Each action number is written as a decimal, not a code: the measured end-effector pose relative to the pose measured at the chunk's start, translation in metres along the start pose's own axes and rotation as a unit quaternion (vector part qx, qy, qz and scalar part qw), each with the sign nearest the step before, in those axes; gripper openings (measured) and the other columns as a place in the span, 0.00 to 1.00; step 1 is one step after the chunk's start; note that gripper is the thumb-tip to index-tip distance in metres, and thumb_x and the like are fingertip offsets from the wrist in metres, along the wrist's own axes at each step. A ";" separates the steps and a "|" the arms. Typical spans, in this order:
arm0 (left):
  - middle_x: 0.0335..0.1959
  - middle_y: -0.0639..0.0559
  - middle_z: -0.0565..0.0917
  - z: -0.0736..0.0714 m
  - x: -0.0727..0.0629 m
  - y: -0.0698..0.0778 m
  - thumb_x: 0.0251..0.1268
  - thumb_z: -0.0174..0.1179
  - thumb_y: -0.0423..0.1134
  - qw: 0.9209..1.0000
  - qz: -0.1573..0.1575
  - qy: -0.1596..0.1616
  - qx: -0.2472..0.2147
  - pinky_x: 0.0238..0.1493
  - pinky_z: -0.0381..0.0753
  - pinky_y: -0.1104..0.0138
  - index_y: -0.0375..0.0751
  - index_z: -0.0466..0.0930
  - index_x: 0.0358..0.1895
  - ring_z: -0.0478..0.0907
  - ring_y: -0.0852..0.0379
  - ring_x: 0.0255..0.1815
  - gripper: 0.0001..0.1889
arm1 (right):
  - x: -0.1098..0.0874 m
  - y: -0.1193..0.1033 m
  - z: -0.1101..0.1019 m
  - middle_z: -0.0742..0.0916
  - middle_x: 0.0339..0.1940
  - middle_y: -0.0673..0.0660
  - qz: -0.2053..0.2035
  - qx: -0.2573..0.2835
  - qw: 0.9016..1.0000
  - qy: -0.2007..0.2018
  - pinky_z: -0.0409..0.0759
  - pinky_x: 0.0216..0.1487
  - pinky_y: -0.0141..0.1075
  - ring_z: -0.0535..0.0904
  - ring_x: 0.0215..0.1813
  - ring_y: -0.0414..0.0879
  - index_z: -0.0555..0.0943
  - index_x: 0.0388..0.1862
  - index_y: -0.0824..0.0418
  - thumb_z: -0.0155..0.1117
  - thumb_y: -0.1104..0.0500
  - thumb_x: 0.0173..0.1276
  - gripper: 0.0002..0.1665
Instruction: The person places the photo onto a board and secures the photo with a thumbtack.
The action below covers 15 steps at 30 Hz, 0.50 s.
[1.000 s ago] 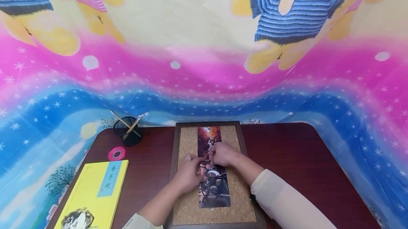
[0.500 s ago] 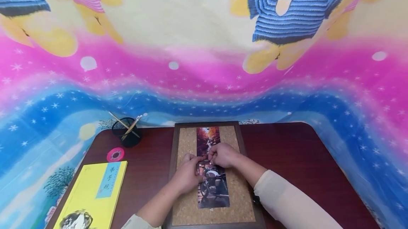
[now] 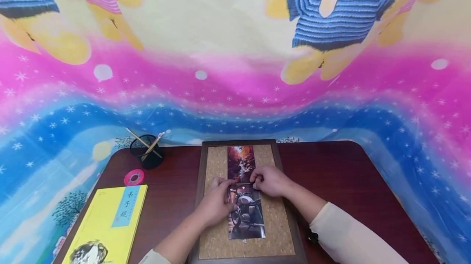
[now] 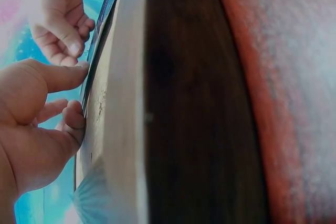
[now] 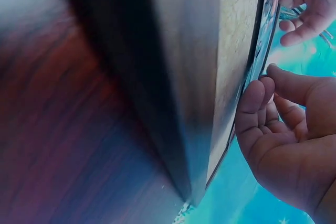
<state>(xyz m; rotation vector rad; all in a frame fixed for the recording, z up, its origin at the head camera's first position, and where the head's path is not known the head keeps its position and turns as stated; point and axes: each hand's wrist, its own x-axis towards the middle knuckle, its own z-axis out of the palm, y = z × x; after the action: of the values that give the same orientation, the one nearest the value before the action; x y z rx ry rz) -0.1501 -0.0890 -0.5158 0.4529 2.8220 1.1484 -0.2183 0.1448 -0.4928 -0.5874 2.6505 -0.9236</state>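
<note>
Two glossy photos lie end to end on a framed cork board (image 3: 217, 239). The upper photo (image 3: 241, 164) has an orange woodland stream, the lower photo (image 3: 246, 217) a motorcycle. My left hand (image 3: 215, 202) presses the left side near their seam, index finger and thumb spread apart. At the seam's right end, my right hand (image 3: 270, 180) has thumb and curled fingers together at the photo edge. In the right wrist view the right hand (image 5: 283, 129) seems to pinch that edge; its exact contact is partly hidden. The left wrist view has the left hand (image 4: 47, 108) touching the photo surface.
On the dark red table (image 3: 331, 182), a yellow book (image 3: 106, 223) lies at the left. Behind it are a pink ring (image 3: 134, 177) with a grey centre and a black mesh cup (image 3: 147, 153) holding several thin sticks. A printed curtain (image 3: 220, 92) hangs behind.
My right hand has slid right along the seam, from the middle of the photos to their right edge, uncovering more of the pictures. My left hand has stayed in place.
</note>
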 end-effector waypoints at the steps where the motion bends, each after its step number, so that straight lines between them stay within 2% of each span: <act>1: 0.56 0.46 0.70 -0.001 -0.001 -0.001 0.53 0.77 0.34 1.000 0.004 0.000 -0.004 0.38 0.76 0.66 0.38 0.73 0.71 0.71 0.63 0.34 0.39 | -0.002 0.002 -0.001 0.83 0.27 0.45 0.000 -0.003 1.000 0.004 0.77 0.37 0.38 0.77 0.31 0.39 0.86 0.36 0.55 0.67 0.68 0.65 0.08; 9: 0.58 0.49 0.72 -0.007 -0.005 -0.004 0.54 0.78 0.38 1.000 0.016 0.001 -0.016 0.37 0.78 0.68 0.39 0.74 0.71 0.73 0.63 0.34 0.39 | -0.015 0.012 -0.006 0.83 0.29 0.43 -0.002 -0.004 0.999 0.047 0.78 0.39 0.34 0.78 0.34 0.37 0.86 0.38 0.55 0.71 0.65 0.67 0.05; 15: 0.57 0.50 0.73 -0.012 -0.007 -0.008 0.54 0.77 0.39 1.000 0.024 0.015 -0.005 0.36 0.78 0.68 0.39 0.75 0.70 0.71 0.64 0.34 0.37 | -0.025 0.018 -0.009 0.83 0.29 0.44 0.019 0.018 0.997 0.068 0.78 0.39 0.35 0.78 0.34 0.38 0.86 0.39 0.55 0.73 0.63 0.67 0.05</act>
<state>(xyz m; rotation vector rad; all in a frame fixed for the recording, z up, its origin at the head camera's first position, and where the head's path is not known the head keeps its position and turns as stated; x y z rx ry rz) -0.1478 -0.1040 -0.5131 0.5093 2.8436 1.1877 -0.2045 0.1738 -0.4948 -0.4799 2.7481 -1.0329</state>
